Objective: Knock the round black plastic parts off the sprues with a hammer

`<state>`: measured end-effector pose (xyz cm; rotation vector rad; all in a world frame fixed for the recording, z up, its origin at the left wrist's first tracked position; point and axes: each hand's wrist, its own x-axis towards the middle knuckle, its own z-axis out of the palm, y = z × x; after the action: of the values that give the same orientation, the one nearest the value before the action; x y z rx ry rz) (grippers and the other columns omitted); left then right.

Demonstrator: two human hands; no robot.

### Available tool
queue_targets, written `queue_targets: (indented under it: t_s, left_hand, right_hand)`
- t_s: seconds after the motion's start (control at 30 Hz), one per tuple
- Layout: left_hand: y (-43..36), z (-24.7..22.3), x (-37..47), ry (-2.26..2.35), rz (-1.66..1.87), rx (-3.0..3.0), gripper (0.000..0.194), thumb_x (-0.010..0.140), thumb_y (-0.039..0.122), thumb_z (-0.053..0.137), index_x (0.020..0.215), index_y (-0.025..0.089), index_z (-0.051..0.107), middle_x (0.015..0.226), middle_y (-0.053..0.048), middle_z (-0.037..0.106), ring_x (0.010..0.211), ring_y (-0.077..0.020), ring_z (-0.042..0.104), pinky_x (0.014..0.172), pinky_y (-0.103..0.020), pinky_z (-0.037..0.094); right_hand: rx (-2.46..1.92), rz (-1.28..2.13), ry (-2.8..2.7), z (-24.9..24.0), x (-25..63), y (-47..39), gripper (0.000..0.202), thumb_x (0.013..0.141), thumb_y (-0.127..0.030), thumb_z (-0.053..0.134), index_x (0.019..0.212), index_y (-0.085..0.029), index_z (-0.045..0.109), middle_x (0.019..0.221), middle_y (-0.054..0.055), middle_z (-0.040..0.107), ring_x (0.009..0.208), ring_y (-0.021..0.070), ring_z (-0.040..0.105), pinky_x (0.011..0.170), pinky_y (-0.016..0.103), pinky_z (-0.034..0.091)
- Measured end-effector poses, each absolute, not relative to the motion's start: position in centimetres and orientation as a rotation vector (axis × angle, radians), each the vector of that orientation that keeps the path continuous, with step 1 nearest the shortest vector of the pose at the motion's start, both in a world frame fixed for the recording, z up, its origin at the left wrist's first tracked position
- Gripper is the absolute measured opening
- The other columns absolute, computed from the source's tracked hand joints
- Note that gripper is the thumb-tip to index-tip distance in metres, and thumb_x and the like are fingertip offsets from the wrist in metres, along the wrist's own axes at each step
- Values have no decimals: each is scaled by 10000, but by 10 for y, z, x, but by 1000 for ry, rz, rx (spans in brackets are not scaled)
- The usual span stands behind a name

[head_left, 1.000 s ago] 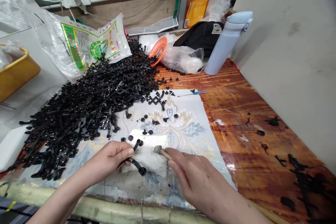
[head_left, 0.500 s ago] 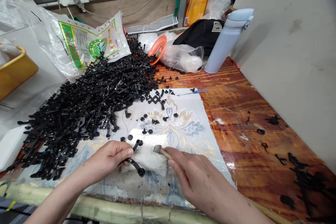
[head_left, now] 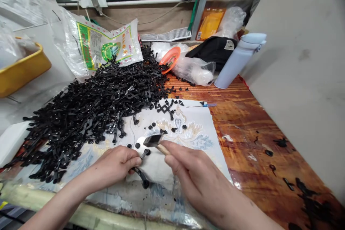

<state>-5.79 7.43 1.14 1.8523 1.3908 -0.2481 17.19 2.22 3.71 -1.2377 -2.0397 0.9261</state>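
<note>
My left hand (head_left: pixel 121 161) pinches a black jointed plastic piece (head_left: pixel 140 176) between thumb and fingers. One arm of the piece points up and the other reaches down to the right, over a white pad (head_left: pixel 160 170). In my right hand (head_left: pixel 196 172) is a small hammer (head_left: pixel 153 140), gripped by its pale wooden handle. Its dark metal head is raised just above the upper end of the plastic piece, apart from it. Small black caps (head_left: pixel 137 145) lie close by on the patterned cloth (head_left: pixel 199 140).
A big heap of black plastic parts (head_left: pixel 102 97) covers the left of the table. Behind lie a printed plastic bag (head_left: pixel 113 43), an orange dish (head_left: pixel 170 59), a black cap (head_left: pixel 212 52) and a light blue bottle (head_left: pixel 237 63). A thin blue-handled tool (head_left: pixel 208 105) rests at the cloth's edge.
The hammer has lifted and swung left, its head now over the plastic piece's upper end. My left hand keeps its hold. The whole view has shifted slightly.
</note>
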Motion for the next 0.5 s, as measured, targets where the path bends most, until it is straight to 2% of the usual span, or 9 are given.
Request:
queue_targets:
  t_s: [0.1,0.23,0.4,0.5]
  left_hand:
    - [76,15,-58,1369,-280,1904,352,859,419,409,575,214,443,545,40,482,562,-152,455,543,-263,270]
    - [80,20,-57,1324,-288,1923,343,849,385,417,554,211,398,514,50,423,528,-136,411,527,-260,257]
    - [87,22,-56,1294,-306,1950,320,830,372,432,553,212,441,535,36,484,540,-145,445,540,-264,273]
    - [89,22,-58,1255,-295,1945,323,830,378,439,554,211,459,556,27,526,555,-152,466,554,-267,285]
  right_hand:
    - [-1170,903,-1978,35,169,29,210,985,-248,334,1026,-217,537,844,25,633,734,144,611,649,255,454]
    - [-1337,896,-2249,19,168,35,272,979,-265,309,1089,-191,546,736,38,620,665,185,608,612,302,450]
    - [-1362,910,-2219,24,171,35,276,990,-315,304,1096,-235,546,800,31,632,731,178,614,677,304,458]
    - [-1348,959,-2216,25,170,34,298,993,-305,284,1093,-214,549,797,36,640,723,175,621,672,299,464]
